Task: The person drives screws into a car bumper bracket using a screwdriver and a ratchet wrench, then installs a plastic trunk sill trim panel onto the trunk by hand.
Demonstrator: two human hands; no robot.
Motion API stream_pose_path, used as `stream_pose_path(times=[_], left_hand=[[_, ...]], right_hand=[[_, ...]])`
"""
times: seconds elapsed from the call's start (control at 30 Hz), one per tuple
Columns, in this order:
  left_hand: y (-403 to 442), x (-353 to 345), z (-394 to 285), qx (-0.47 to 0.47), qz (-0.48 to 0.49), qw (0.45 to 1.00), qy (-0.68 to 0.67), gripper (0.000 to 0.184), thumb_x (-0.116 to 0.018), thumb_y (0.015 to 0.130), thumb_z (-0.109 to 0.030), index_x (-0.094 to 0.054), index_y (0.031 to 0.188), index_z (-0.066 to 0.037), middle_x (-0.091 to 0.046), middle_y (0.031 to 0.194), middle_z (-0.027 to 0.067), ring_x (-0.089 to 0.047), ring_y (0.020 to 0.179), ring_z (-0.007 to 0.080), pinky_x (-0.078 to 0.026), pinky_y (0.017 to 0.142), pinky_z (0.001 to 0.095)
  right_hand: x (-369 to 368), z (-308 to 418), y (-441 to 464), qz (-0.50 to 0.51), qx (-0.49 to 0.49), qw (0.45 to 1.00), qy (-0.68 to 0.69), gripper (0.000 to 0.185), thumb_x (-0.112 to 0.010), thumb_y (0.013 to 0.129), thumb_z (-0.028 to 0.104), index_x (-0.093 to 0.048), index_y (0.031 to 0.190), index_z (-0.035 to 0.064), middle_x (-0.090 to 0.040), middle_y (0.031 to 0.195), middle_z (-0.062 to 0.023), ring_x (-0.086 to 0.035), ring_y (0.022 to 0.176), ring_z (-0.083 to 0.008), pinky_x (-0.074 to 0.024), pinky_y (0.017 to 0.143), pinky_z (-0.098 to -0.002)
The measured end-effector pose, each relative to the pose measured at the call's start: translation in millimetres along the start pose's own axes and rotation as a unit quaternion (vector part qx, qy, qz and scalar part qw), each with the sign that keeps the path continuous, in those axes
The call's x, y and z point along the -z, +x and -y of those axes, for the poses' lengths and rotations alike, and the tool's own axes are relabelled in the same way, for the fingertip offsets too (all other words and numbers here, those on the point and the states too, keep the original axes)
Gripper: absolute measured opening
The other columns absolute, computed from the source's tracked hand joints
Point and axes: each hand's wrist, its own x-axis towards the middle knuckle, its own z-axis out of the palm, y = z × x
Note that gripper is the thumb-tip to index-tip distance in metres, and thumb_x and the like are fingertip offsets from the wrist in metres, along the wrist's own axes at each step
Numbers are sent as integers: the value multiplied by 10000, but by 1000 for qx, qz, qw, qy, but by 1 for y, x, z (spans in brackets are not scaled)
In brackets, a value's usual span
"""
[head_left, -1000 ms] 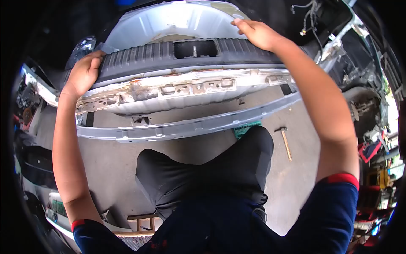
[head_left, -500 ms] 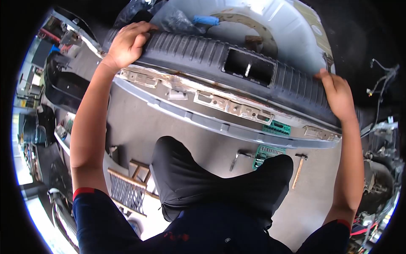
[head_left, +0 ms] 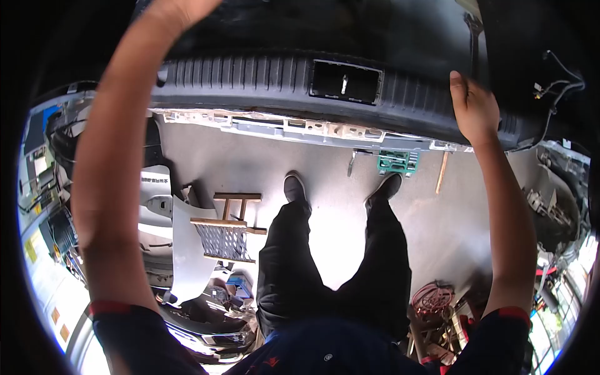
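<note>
A ribbed black trim panel (head_left: 250,78) with a rectangular opening spans the car's rear edge. On its right part rests my right hand (head_left: 475,111), thumb raised and apart from the other fingers, which are partly hidden. My left hand (head_left: 187,7) is raised at the top left, beyond the panel, blurred and cut off by the frame edge; its fingers do not show. Below the panel runs a worn metal edge with slotted brackets (head_left: 337,130). The area behind the panel is dark.
A green socket case (head_left: 398,161) and a wooden-handled hammer (head_left: 442,173) are on the floor under the car's edge. A folding wooden stool (head_left: 225,240) is left of my legs, near a white body panel (head_left: 189,247). A coiled red hose (head_left: 432,299) lies at the lower right.
I have gone from crouching to standing. My left hand has left the trim panel and moved up and away; my right hand stays at its right part. The boot interior now looks dark.
</note>
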Motion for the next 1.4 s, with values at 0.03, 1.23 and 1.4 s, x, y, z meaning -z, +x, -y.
stream_pose_path(times=[0.03,1.23,1.4], left_hand=[[-27,-46,3,-44,18,997,59,567,-358,1092,-488,-738,1129,-68,-747,986,200,-731,957,361,-566,937,418],[-86,-17,97,201,130,971,8,290,-560,948,-398,-776,1022,-219,-761,869,74,-736,802,309,-595,714,442],[-78,-15,106,205,172,963,-25,343,-512,958,-451,-776,1001,-235,-770,898,67,-741,852,298,-593,749,445]], right_hand=[[-1,-2,-1,-2,3,1000,4,538,-482,1067,489,-662,759,86,-660,706,-153,-673,670,-367,-530,611,-443],[-1,5,11,-69,101,992,32,415,-490,1047,276,-576,726,28,-604,750,-209,-600,713,-437,-460,660,-529],[-5,-1,13,-47,98,994,14,363,-531,1014,292,-639,771,44,-641,768,-206,-618,715,-451,-486,660,-538]])
